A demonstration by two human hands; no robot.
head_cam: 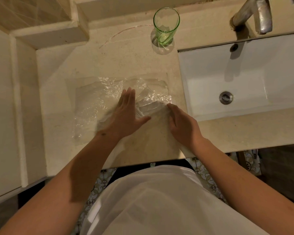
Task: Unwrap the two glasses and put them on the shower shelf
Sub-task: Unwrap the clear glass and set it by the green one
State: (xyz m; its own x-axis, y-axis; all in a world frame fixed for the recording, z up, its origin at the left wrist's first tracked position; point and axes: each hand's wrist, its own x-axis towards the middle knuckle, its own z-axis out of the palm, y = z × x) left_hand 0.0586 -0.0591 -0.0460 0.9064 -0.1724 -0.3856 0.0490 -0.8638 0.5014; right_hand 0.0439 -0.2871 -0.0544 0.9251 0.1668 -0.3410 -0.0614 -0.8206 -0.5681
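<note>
Lying on its side on the worktop (126,61), the clear glass (147,104) sits between your hands on the spread plastic wrap (95,102), rim toward the far right and base toward you, so its long axis runs diagonally. Treat it as light, hard, smooth and breakable; it will roll if nudged. Take it around the middle of the wall, not by the rim. Your left hand (126,114) lies flat, fingers together and straight, gripping nothing. Your right hand (182,121) is curled at the wrap's edge; whether it pinches film is hard to tell. The green glass (165,25) stands upright, bare, near the sink (244,73).
</note>
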